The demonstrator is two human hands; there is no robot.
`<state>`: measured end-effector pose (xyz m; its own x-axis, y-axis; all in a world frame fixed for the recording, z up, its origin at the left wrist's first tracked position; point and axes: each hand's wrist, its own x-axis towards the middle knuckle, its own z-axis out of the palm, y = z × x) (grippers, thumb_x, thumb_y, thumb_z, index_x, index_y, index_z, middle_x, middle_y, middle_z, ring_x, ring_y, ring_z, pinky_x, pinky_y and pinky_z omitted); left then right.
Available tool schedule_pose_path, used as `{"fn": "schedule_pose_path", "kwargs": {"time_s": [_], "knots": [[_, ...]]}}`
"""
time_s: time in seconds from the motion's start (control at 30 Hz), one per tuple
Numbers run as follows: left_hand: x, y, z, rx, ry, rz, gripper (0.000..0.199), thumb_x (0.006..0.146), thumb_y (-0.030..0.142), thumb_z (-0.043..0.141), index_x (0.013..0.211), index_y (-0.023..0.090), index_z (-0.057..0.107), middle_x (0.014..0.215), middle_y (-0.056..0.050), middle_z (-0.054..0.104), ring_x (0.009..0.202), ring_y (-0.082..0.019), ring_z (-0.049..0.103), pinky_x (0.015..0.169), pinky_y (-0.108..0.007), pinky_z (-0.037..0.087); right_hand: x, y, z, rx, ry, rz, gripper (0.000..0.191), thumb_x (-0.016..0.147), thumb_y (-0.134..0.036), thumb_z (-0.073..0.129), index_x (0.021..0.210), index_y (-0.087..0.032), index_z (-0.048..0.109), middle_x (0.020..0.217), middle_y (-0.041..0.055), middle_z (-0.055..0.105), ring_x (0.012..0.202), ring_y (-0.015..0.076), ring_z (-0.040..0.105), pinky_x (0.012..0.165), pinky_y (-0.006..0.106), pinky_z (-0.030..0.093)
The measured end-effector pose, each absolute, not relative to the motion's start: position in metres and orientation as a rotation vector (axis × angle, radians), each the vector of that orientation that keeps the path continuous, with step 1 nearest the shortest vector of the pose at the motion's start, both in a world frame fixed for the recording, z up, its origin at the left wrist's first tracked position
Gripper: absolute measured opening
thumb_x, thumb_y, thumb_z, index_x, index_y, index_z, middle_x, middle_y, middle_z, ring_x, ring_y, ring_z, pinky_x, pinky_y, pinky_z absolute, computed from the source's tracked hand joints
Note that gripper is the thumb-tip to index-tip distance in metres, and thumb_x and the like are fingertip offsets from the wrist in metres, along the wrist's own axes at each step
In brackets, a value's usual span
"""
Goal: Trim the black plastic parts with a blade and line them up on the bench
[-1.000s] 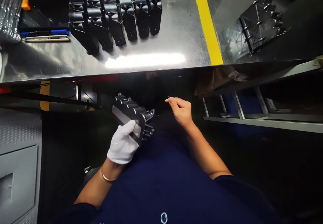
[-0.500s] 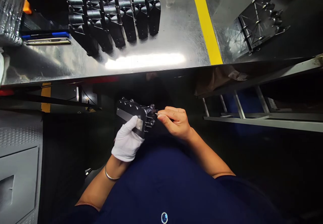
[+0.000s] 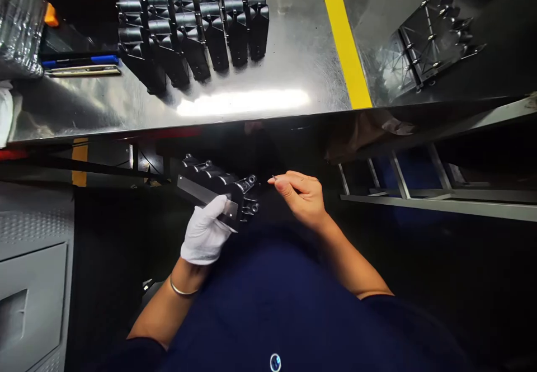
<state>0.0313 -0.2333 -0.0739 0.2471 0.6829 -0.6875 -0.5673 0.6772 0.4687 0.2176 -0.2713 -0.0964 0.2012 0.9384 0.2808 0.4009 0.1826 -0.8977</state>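
My left hand [image 3: 206, 231], in a white glove, grips a black ribbed part [image 3: 216, 179] with a flat grey strip along its near side. Its thumb lies over the strip. Round bosses stick out at the part's right end. To the right of it, and apart from it, my bare right hand [image 3: 302, 197] is closed in a pinch. A small thin tip shows between thumb and forefinger, too small to name.
Rows of similar black parts [image 3: 195, 31] stand on the metal table [image 3: 289, 70]. A yellow stripe [image 3: 344, 42] crosses it, with another black part [image 3: 432, 36] beyond. Pens [image 3: 81, 61] lie left; a metal frame [image 3: 436, 201] is at right.
My right hand has moved right and slightly up, away from the part's bosses. My left hand has shifted slightly left, and the part has turned a little.
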Motion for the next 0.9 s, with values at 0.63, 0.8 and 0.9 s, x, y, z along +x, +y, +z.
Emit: {"fn": "schedule_pose_path", "kwargs": {"time_s": [0.63, 0.8, 0.9], "knots": [[0.021, -0.237, -0.078, 1.137, 1.328, 0.908, 0.009, 0.065, 0.029, 0.074, 0.069, 0.023, 0.068, 0.079, -0.003, 0.075, 0.079, -0.024, 0.071, 0.088, -0.041, 0.055, 0.211, -0.268, -0.070, -1.350, -1.405, 1.188, 0.038, 0.089, -0.035, 0.056, 0.060, -0.013, 0.064, 0.054, -0.0010, 0.053, 0.050, 0.0068, 0.046, 0.048, 0.020, 0.037], [0.020, -0.237, -0.080, 1.127, 1.292, 0.908, 0.009, 0.063, 0.026, 0.074, 0.069, 0.023, 0.068, 0.078, -0.003, 0.074, 0.081, -0.024, 0.070, 0.087, -0.041, 0.056, 0.213, -0.267, -0.076, -1.413, -1.394, 1.163, 0.038, 0.090, -0.039, 0.055, 0.065, -0.013, 0.068, 0.059, 0.0010, 0.060, 0.056, 0.0097, 0.054, 0.051, 0.021, 0.042], [0.023, -0.236, -0.079, 0.969, 1.301, 0.906, 0.015, 0.061, 0.023, 0.078, 0.072, 0.022, 0.068, 0.078, -0.001, 0.074, 0.084, -0.022, 0.070, 0.089, -0.036, 0.056, 0.210, -0.267, -0.085, -1.466, -1.476, 0.900, 0.031, 0.091, -0.037, 0.055, 0.076, -0.016, 0.072, 0.069, 0.0036, 0.068, 0.062, 0.0123, 0.061, 0.059, 0.023, 0.048]]}}
